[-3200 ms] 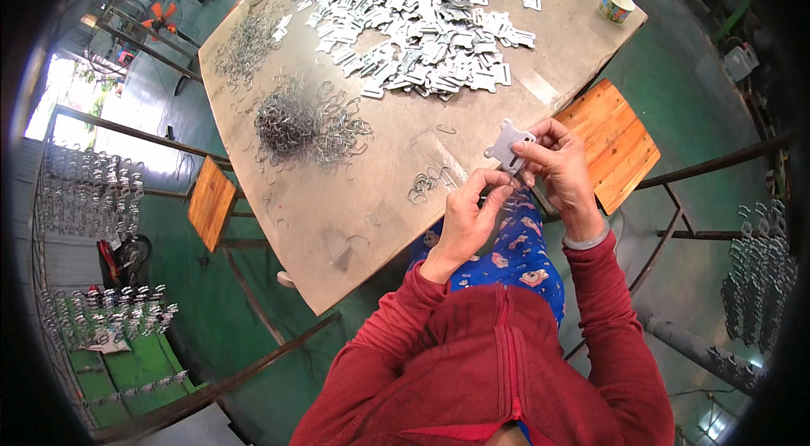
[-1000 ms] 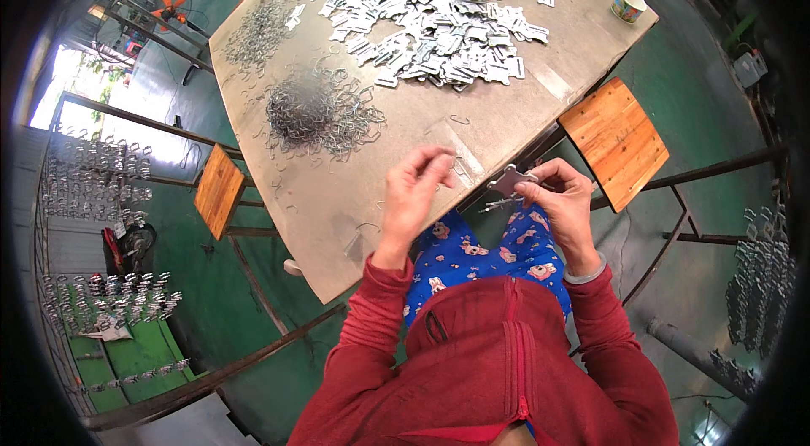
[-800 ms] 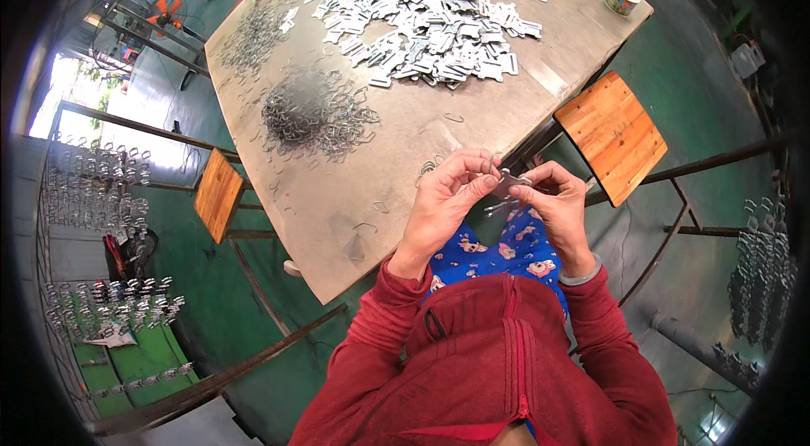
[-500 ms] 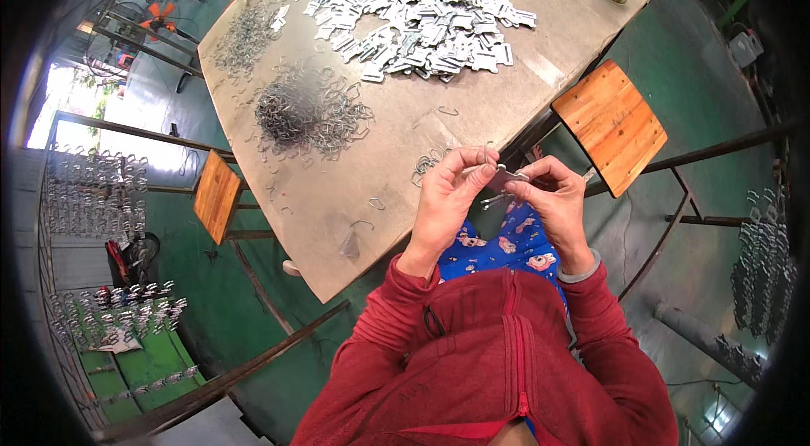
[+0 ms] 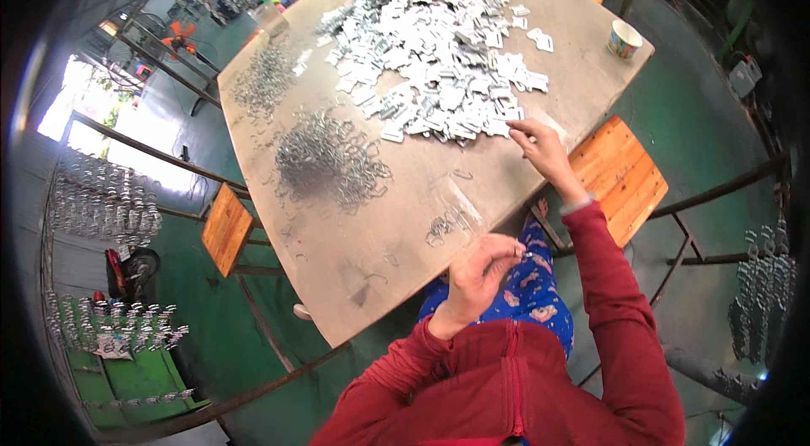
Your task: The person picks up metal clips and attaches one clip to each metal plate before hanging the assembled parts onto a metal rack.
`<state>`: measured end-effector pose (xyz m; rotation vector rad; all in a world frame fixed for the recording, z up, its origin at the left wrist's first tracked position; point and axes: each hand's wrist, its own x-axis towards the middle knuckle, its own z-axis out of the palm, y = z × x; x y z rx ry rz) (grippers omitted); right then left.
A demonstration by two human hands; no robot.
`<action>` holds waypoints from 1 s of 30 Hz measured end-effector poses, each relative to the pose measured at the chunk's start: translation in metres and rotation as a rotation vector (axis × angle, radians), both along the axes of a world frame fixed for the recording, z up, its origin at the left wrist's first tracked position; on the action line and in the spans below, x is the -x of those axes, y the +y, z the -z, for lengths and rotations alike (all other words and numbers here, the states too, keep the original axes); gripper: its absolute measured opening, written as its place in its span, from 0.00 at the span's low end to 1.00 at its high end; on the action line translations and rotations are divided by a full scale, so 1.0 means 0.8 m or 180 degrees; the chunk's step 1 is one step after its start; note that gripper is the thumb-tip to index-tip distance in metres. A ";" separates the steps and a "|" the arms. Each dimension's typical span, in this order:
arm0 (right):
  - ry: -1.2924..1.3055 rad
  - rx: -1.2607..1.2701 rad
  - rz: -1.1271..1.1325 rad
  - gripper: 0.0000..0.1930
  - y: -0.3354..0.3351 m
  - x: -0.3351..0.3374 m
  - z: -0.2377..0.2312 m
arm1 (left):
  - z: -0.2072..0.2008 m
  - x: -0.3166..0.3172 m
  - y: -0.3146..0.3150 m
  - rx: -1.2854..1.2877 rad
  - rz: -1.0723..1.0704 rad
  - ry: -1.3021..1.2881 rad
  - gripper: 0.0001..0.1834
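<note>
Seems plate-picking: the right hand [image 5: 544, 151], grip parted beside the metal plates [image 5: 443, 49], needs a fingertip pinch; the left hand's [image 5: 477, 275] hold I can't tell.

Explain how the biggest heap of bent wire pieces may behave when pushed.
These wire pieces may tangle and drag together: they lie curled and jumbled. Each looks thin and metallic, so likely stiff but light. Those scattered around the edge could slide separately.
</note>
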<state>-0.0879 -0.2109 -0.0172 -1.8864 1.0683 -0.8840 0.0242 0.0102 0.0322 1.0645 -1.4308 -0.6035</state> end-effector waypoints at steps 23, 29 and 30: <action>-0.1461 -0.2093 -0.0190 0.08 0.140 0.030 -0.084 | 0.034 0.004 -0.004 -0.1188 0.0159 0.0986 0.06; -0.1482 -0.1798 -0.0059 0.08 0.155 0.023 -0.093 | 0.026 0.002 0.000 -0.0694 -0.0283 0.0144 0.04; -0.1298 -0.1468 0.0047 0.07 0.159 0.022 -0.096 | 0.026 -0.004 -0.005 -0.0551 -0.0320 -0.0027 0.04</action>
